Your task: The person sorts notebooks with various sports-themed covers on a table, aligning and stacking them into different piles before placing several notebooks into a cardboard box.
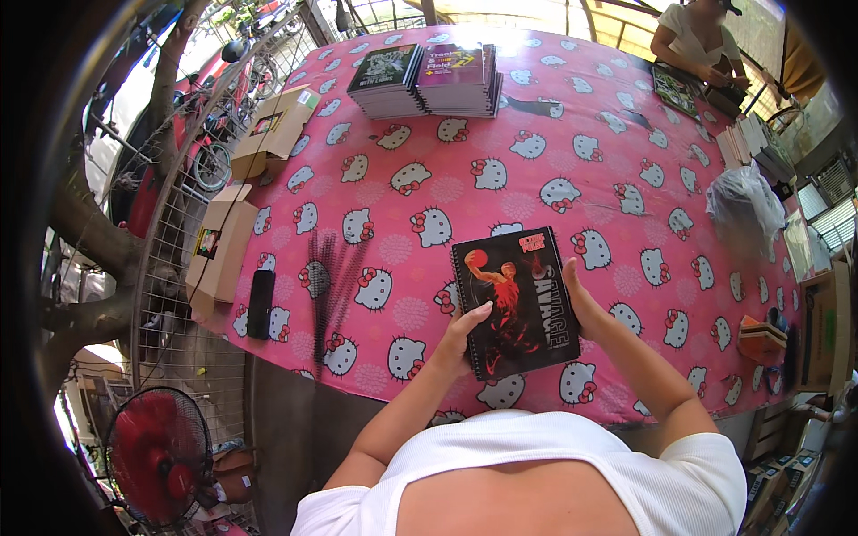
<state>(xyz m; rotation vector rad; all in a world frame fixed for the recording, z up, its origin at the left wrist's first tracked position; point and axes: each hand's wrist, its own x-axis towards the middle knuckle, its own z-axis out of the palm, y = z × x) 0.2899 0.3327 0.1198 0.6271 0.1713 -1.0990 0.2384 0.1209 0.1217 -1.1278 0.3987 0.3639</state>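
Note:
A black spiral notebook [516, 308] with a red basketball player on its cover is held between my two hands over the near part of the table. Its wire binding [466, 313] runs down the left side. My left hand [466, 338] grips the lower left of it, thumb across the binding onto the cover, the other fingers mostly hidden beneath. Along the right edge, my right hand [584, 306] presses with its thumb pointing up; its remaining fingers are behind the notebook. The cover faces up, slightly tilted.
Two notebook stacks [386, 85] stand far on the pink patterned table [554, 152]. Black binding coils [326, 304] and a black phone [260, 304] lie at left, near open cardboard boxes [219, 241]. A plastic bag [746, 205] sits right. Another person [702, 45] works at the far right.

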